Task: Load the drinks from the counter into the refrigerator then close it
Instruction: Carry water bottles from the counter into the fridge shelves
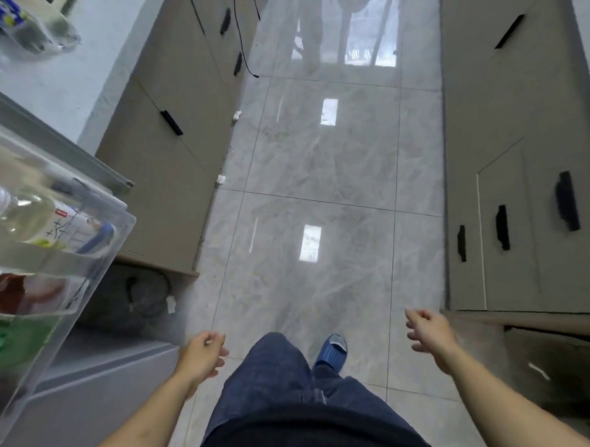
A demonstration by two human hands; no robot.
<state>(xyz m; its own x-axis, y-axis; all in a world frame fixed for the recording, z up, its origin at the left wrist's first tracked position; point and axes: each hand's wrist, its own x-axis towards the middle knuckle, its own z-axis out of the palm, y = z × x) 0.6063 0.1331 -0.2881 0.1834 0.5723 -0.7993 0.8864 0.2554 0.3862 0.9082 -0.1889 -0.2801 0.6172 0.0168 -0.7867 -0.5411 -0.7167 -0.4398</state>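
Grey tiled floor [323, 163] beneath; both hands' fingers [214, 341] loosely curled, empty. Clear door shelf [92, 275] left, stocked. Next: fetch another drink.

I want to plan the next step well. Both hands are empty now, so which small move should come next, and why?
Probably the left hand should reach up to the clear bottle with a blue and white label lying on the white counter. Both it and the right hand hold nothing, and the transparent plastic refrigerator door shelf, already holding bottles, stands open beside it.
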